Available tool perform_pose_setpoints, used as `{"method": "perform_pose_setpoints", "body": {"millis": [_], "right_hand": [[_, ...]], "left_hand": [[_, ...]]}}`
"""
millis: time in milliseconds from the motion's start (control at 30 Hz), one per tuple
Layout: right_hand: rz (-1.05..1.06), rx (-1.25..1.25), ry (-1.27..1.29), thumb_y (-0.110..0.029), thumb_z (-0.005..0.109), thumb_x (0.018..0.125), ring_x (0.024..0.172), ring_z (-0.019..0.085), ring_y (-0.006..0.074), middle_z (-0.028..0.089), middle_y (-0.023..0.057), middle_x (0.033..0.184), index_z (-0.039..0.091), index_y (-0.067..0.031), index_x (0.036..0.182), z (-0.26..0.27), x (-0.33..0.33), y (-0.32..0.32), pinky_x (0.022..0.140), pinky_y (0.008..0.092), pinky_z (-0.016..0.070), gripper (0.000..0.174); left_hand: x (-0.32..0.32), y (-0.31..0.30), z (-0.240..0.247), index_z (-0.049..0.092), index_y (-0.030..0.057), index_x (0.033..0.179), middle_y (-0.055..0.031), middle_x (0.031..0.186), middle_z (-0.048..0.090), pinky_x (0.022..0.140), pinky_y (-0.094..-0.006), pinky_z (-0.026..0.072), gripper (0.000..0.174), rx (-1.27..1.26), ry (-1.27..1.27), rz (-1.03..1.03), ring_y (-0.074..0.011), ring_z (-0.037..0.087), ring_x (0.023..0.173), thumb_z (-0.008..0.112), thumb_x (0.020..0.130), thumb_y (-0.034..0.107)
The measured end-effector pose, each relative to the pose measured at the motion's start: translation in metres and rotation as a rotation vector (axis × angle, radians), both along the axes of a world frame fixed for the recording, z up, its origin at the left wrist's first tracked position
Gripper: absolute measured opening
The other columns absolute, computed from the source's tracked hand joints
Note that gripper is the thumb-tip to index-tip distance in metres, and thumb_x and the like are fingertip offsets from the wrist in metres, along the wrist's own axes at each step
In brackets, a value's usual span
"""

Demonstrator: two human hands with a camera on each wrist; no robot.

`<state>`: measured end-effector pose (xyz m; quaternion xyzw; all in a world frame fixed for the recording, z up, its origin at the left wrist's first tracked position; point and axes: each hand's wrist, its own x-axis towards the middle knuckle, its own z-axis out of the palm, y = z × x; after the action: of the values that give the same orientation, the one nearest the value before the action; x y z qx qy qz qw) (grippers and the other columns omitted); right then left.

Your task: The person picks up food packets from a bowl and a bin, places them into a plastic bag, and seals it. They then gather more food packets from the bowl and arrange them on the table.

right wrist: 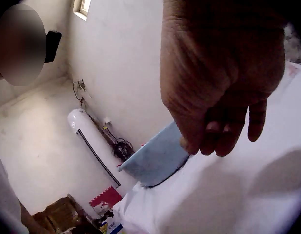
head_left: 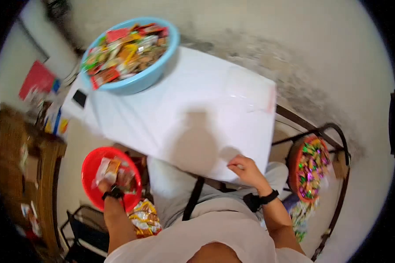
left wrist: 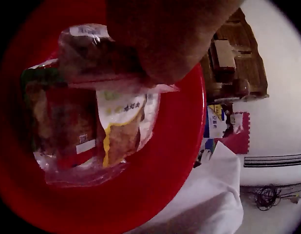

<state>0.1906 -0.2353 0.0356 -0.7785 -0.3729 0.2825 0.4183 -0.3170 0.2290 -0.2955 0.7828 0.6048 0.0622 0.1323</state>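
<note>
The person sits at a bench point(head_left: 162, 105) with a white cover, and the left hand point(head_left: 104, 186) reaches down into a red basin point(head_left: 87, 175), which stands beside the bench on the person's left side. In this basin lie several food packets point(head_left: 114, 165). One clear packet point(left wrist: 84, 51) with a white label is uppermost, directly under the left hand, and the thumb side lies against it. The other fingers of this hand are hidden, so I cannot tell if they are closed around the packet.

The right hand point(head_left: 248, 170) hangs above the near edge of the bench; its fingers are loosely bent, the gap to the thumb is narrow, and I see nothing held in them.

At the far left corner of the bench stands a blue basin point(head_left: 138, 87), heaped with small packets of many colours point(head_left: 127, 50). Near it lies a flat black object point(head_left: 79, 98). On the person's right, beyond the bench, is a round container point(head_left: 295, 175) full of shiny wrapped pieces point(head_left: 311, 164). Yellow shiny packs point(head_left: 144, 219) are just beside the red basin.
</note>
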Motion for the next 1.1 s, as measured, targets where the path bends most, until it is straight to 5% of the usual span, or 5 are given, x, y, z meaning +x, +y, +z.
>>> {"method": "perform_pose_setpoints", "body": {"millis": [267,400,700,1000,1100], "right_hand": [[-0.146,0.036,0.094,-0.002,0.061,0.078,0.072,0.056,0.0195,0.058,0.0106,0.078,0.060,0.0021,0.084,-0.031,0.013,-0.009,0.067,0.0287,0.0467,0.008],[-0.036,0.008,0.008,0.001,0.061,0.076,0.072,0.056,0.0177,0.057,0.0084,0.075,0.059,0.0022,0.080,-0.032,0.018,0.001,0.068,0.0274,0.0450,0.004],[0.007,0.072,0.089,0.001,0.060,0.077,0.071,0.053,0.0162,0.055,0.0075,0.073,0.058,0.0020,0.078,-0.029,0.003,0.017,0.069,0.0266,0.0437,0.002],[0.008,-0.005,0.077,0.001,0.060,0.076,0.071,0.054,0.0172,0.055,0.0079,0.074,0.059,0.0019,0.078,-0.030,-0.010,0.010,0.068,0.0272,0.0438,0.003],[0.007,-0.072,0.058,0.001,0.060,0.075,0.072,0.054,0.0176,0.056,0.0081,0.074,0.059,0.0020,0.078,-0.024,-0.018,0.012,0.068,0.0270,0.0437,0.003]], "left_hand": [[-0.091,0.012,0.048,0.061,0.0049,0.091,-0.0111,0.083,0.064,0.059,-0.0344,0.0478,0.026,-0.080,0.152,0.343,-0.0216,0.059,0.067,0.048,0.087,0.027],[-0.016,-0.090,0.199,0.054,0.0064,0.075,0.0002,0.058,0.048,0.045,-0.0260,0.0351,0.014,0.019,-0.942,0.900,-0.0106,0.046,0.052,0.053,0.087,0.013],[0.031,-0.059,0.312,0.051,0.0081,0.072,0.0023,0.062,0.047,0.049,-0.0227,0.0348,0.023,-0.023,-1.039,0.563,-0.0101,0.044,0.053,0.050,0.091,0.021],[-0.041,-0.095,0.179,0.056,0.0051,0.077,-0.0037,0.068,0.057,0.056,-0.0335,0.0442,0.019,-0.164,-1.297,0.767,-0.0201,0.054,0.061,0.050,0.085,0.021],[-0.113,-0.092,0.049,0.059,0.0021,0.072,-0.0091,0.066,0.061,0.055,-0.0359,0.0460,0.020,-0.178,-0.306,0.624,-0.0242,0.059,0.060,0.049,0.080,0.019]]}}
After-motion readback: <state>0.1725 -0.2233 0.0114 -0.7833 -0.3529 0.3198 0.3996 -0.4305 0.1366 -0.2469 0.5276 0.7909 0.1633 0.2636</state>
